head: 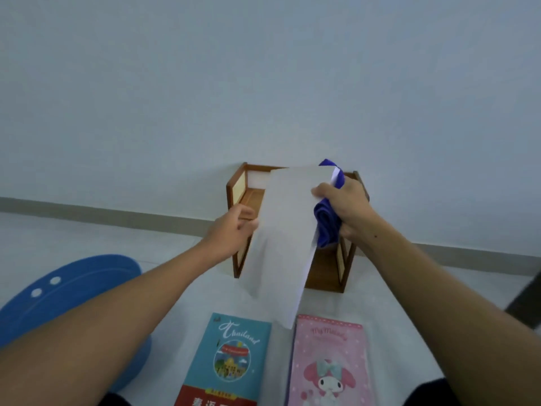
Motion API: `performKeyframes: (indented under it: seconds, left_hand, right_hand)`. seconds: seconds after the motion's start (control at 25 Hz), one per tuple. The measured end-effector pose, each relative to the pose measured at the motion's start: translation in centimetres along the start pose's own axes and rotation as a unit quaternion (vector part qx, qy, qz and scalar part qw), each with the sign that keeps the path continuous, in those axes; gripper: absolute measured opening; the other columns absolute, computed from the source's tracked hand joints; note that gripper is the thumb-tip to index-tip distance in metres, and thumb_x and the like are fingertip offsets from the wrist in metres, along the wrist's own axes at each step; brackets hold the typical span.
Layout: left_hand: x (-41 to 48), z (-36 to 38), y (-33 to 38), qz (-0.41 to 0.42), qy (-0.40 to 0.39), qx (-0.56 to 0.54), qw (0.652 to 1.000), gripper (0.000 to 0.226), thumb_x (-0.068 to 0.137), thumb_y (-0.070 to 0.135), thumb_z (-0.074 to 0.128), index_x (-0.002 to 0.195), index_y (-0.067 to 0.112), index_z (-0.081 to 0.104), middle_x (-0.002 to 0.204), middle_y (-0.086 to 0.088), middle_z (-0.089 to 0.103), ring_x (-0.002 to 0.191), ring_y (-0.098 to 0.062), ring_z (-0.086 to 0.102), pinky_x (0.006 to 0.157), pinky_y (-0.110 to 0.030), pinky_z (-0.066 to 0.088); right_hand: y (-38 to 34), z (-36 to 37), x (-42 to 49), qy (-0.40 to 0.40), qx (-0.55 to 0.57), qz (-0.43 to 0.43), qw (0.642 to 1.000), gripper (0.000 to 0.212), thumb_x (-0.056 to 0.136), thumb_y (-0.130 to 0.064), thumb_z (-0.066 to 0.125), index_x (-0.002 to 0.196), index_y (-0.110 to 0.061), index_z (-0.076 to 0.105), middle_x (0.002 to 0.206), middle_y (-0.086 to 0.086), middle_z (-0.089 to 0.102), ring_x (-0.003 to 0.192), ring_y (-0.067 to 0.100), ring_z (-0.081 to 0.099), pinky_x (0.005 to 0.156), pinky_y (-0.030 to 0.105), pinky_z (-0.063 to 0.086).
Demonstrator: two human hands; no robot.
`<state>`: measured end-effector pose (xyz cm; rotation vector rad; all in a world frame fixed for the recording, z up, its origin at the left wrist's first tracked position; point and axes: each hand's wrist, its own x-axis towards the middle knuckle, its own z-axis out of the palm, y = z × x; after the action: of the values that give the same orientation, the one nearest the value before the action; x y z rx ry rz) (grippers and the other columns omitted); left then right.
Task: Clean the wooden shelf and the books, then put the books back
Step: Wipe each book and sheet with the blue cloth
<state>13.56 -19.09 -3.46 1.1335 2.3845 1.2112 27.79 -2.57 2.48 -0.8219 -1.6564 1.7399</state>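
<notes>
A small wooden shelf (240,187) stands on the floor against the wall, with nothing visible inside it. In front of it I hold a white book (288,230) in the air. My left hand (232,231) grips its left edge. My right hand (341,205) holds a bunched blue cloth (326,224) against the book's right side, thumb on the cover. Two books lie flat on the floor nearer me: a teal Thailand book (234,361) and a pink cartoon book (329,364).
A blue round mat (73,288) lies on the floor at the left. A dark object (527,303) shows at the right edge. The pale wall with a grey skirting strip (117,216) runs behind the shelf.
</notes>
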Motion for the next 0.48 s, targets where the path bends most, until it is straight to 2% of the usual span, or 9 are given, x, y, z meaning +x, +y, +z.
performKeyframes:
  seconds: [0.04,0.12,0.24,0.36,0.48]
  left_hand:
    - [0.0,-0.4,0.0,-0.035,0.035,-0.038,0.998,0.046,0.093,0.043,0.052,0.131,0.019,0.043,0.131,-0.001,0.055,0.11,-0.014,0.054,0.09,-0.033,0.049]
    - [-0.2,-1.0,-0.1,-0.099,0.037,-0.117,0.987,0.061,0.089,0.05,0.054,0.137,0.018,0.036,0.134,0.002,0.048,0.111,-0.013,0.047,0.094,-0.031,0.041]
    - [-0.7,-1.3,0.6,-0.151,-0.008,-0.251,0.956,0.077,0.079,0.06,0.056,0.139,0.018,0.034,0.125,0.005,0.053,0.109,-0.016,0.052,0.1,-0.034,0.039]
    - [-1.0,-0.9,1.8,-0.181,-0.095,-0.383,0.901,0.07,0.074,0.057,0.062,0.128,0.012,0.055,0.113,-0.002,0.068,0.107,-0.024,0.062,0.102,-0.043,0.044]
    - [-0.8,-0.5,2.4,-0.162,-0.094,-0.405,0.895,0.057,0.071,0.05,0.069,0.116,0.016,0.066,0.108,-0.007,0.072,0.102,-0.028,0.067,0.092,-0.042,0.05]
  right_hand:
    - [-0.2,-0.5,-0.1,-0.003,0.023,-0.003,1.0,0.017,0.082,-0.008,0.069,0.095,-0.007,0.059,0.089,0.017,0.065,0.076,0.028,0.064,0.073,0.043,0.058]
    - [-0.3,-1.3,-0.4,-0.007,0.083,-0.006,0.997,0.022,0.08,-0.008,0.071,0.099,-0.004,0.061,0.092,0.018,0.066,0.078,0.031,0.065,0.074,0.049,0.059]
    - [-0.9,-1.9,-0.8,-0.028,0.169,-0.004,0.985,0.028,0.082,-0.01,0.07,0.107,-0.001,0.061,0.09,0.015,0.07,0.073,0.026,0.068,0.063,0.04,0.06]
    - [-1.1,-2.3,-0.5,-0.054,0.212,0.001,0.976,0.033,0.082,-0.015,0.07,0.112,-0.002,0.061,0.09,0.013,0.07,0.072,0.026,0.069,0.063,0.04,0.06]
    - [-0.7,-3.0,0.4,-0.032,0.222,-0.002,0.975,0.037,0.081,-0.017,0.072,0.113,-0.002,0.062,0.089,0.013,0.071,0.07,0.027,0.069,0.063,0.039,0.059]
